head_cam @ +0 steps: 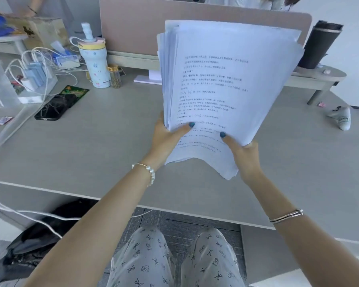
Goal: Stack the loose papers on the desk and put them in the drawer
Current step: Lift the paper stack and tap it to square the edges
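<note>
One thick stack of papers [226, 83], centre frame, raised above the desk [91, 141]: your left hand [166, 137] and right hand [245, 156] clamp its lower corners. Floppy, slippery sheets; support underneath.

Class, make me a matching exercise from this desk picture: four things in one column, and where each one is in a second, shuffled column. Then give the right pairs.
Things
1. stack of papers
2. phone
3. water bottle
4. black tumbler

Places
A. on the raised shelf at the far right
B. lying flat on the desk, left of the papers
C. held up above the desk by the left hand and the right hand
D. standing on the desk beside a small jar, near the divider

Pairs: 1-C, 2-B, 3-D, 4-A
</note>
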